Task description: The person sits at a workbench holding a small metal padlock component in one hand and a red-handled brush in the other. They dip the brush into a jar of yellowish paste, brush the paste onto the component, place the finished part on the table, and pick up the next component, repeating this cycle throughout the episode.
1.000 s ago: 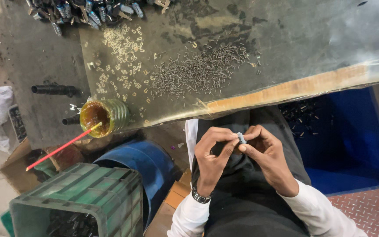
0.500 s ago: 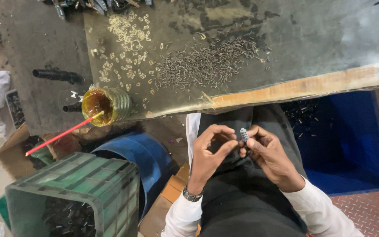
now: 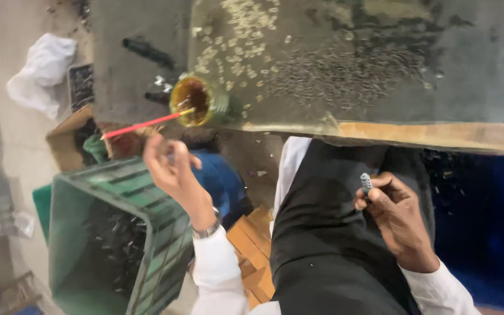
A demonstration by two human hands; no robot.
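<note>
The left hand (image 3: 170, 166) is raised at left of centre, fingers curled loosely inward, just under the red stick (image 3: 144, 124) that slants out of a small jar (image 3: 196, 100) of amber liquid. The fingertips sit close beneath the stick's lower end, but the blur there makes it impossible to tell whether they pinch it or hold anything at all. A watch band shows at that wrist, above a white sleeve.

The right hand (image 3: 395, 213) is at right of centre, resting over the dark apron on the person's lap. It is closed around a small grey ribbed metal piece (image 3: 366, 182), pinched between thumb and fingertips so the piece stands up out of the top of the fist. That piece is well apart from the left hand, with the width of the lap between the two.

Across the top of the frame runs a worn, greasy bench top (image 3: 468, 70) with a pale wooden front edge. On it lie a scatter of small pale washers (image 3: 237, 35) at upper centre and a spread of thin dark pins (image 3: 345, 73) to their right. The jar stands at the bench's near left corner.

At lower left is a green plastic crate (image 3: 158, 233) with dark metal parts in its bottom. A blue tub (image 3: 485, 216) fills the lower right edge.
</note>
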